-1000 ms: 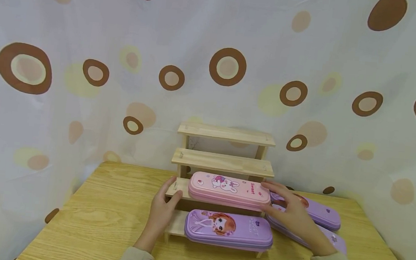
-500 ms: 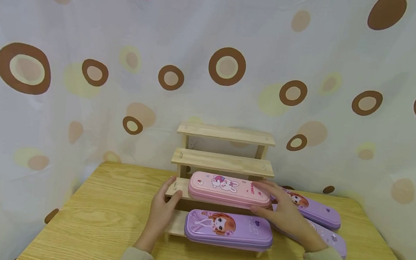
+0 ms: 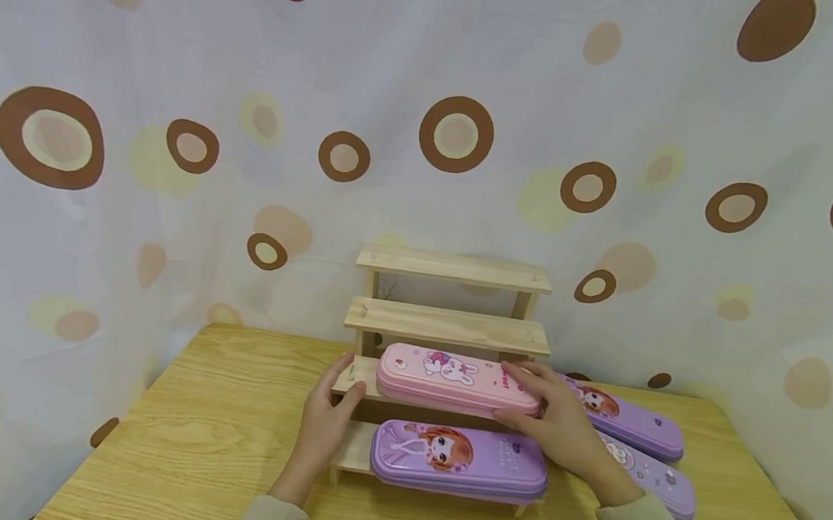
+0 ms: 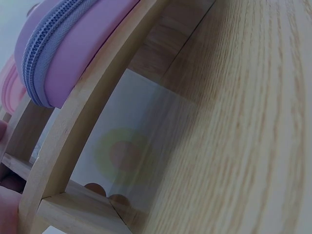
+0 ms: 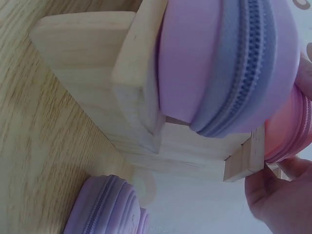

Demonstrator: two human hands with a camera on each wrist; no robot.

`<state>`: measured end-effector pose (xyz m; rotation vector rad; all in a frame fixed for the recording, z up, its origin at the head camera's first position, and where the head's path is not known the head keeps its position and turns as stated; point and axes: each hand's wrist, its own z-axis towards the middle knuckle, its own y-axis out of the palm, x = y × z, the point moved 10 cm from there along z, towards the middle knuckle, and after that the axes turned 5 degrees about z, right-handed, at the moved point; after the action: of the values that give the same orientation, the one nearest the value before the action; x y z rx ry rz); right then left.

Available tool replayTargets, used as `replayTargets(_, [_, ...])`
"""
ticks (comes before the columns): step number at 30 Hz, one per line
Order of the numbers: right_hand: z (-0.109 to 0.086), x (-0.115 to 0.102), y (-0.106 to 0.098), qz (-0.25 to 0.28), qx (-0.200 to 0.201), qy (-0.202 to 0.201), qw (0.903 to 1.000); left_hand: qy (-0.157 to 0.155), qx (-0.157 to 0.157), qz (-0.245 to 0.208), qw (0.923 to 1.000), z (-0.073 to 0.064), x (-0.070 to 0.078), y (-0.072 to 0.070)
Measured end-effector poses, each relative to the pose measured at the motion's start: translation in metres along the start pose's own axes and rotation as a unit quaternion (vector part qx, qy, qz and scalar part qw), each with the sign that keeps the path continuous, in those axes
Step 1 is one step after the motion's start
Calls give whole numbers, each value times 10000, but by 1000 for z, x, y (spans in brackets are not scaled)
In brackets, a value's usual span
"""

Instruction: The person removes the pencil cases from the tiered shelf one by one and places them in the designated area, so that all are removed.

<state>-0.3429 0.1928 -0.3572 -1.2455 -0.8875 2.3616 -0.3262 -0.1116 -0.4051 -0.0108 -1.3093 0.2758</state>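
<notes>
Head view: four-step stand of pale wood [image 3: 448, 323] on a light wood-grain table [image 3: 206, 415], in front of a whitish sheet printed with brown rings and ovals [image 3: 390, 224]. On the second step from the bottom, a pink, rounded, oblong zip case [image 3: 443, 380] with a white rabbit print. At its right end, the right grip [image 3: 559, 424], pinching the case with thumb at the front and fingers on top. At the left end of the same step, the left grip [image 3: 327, 410], with fingers and thumb around the wood. On the lowest step, a glossy purple oblong case with a red-haired girl [image 3: 459, 461]. On the table to the right, two more: a purple girl-print case [image 3: 630, 423] and a lilac case with flowers [image 3: 655, 480], both partly covered by the right grip.

Left wrist view: purple case end with grey-blue zip, upper left; sliver of pink case behind. Only scraps of left grip at the edge.

Right wrist view: purple case large on its step; beyond, pink case held between thumb and fingers.
</notes>
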Motion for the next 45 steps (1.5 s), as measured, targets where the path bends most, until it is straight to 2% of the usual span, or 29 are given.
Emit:
replayTargets(3, [-4,0,-3,27,-9,139,9999,-10,0,-22,10000,-1,0,0])
replayTargets(10, [-14,2,-17,40,173,50,9998,-87,44,-71,9999,-2,2,-1])
replayTargets(15, [-27,10,-28,81,258,205,9994,-58,37,-31,10000,-1,-2,-1])
replayTargets(22, [-41,15,-44,81,404,235,9989,24,85,-11,10000,10,-31,2])
replayTargets(26, [-49,21,-51,35,386,372,9986,170,77,18,9998,12,-37,2])
replayTargets(30, [-58,26,-58,-43,420,386,9984,267,70,2,9996,12,-35,2])
replayTargets(36, [-71,26,-71,-169,590,338,9975,182,45,6,9998,11,-33,3])
replayTargets(42, [-86,31,-87,-242,840,313,9957,85,4,-27,10000,3,-10,2])
replayTargets(45, [-95,36,-94,-278,913,410,9946,71,4,2,10000,1,-4,1])
